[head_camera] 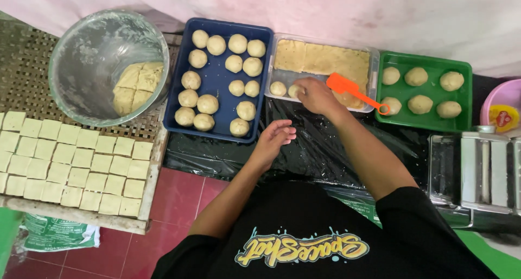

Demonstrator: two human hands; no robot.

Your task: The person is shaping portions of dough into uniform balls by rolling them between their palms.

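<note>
My right hand [315, 94] pinches a pale, round dough ball [294, 90] in the clear tray [374, 56]; my left hand [275, 138] hovers half-open, empty, above black-covered desk [217, 157].

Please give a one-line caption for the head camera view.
Right hand sets a dough ball in the clear filling container; left hand waits open.

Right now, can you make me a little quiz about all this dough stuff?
1. True or false: the right hand reaches into the clear tub.
2. Which tray holds the most dough balls: A blue tray, B green tray?
3. What colour is the scraper lying in the clear tub?

Key: 1 true. 2 A. 3 orange.
</note>
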